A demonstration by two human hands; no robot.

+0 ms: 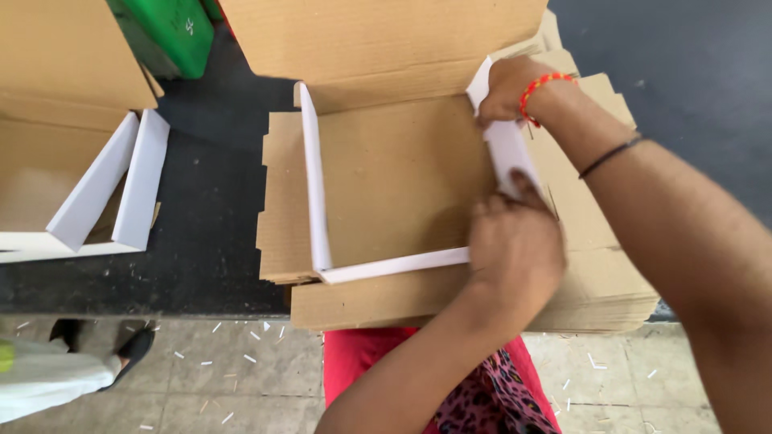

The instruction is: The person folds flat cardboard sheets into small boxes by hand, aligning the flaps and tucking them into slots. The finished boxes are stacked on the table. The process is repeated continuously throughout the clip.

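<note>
Both hands, left hand [515, 241] and right hand [505, 88], pinch the half-folded brown cardboard box's [394, 177] white-edged side wall [508, 153] upright, bracing it square over the flat cardboard stack [595, 281].

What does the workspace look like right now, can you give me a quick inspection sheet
Surface: black table, edge toward the person.
Job's things: half-folded cardboard box with white inner walls, lying on a stack of flat cardboard blanks.
Clutter: another partly folded box at left; green container behind.
Grippers: left hand and right hand both press the right white wall.
Cables: nothing seen.
Surroundings: tiled floor strewn with white scraps.
</note>
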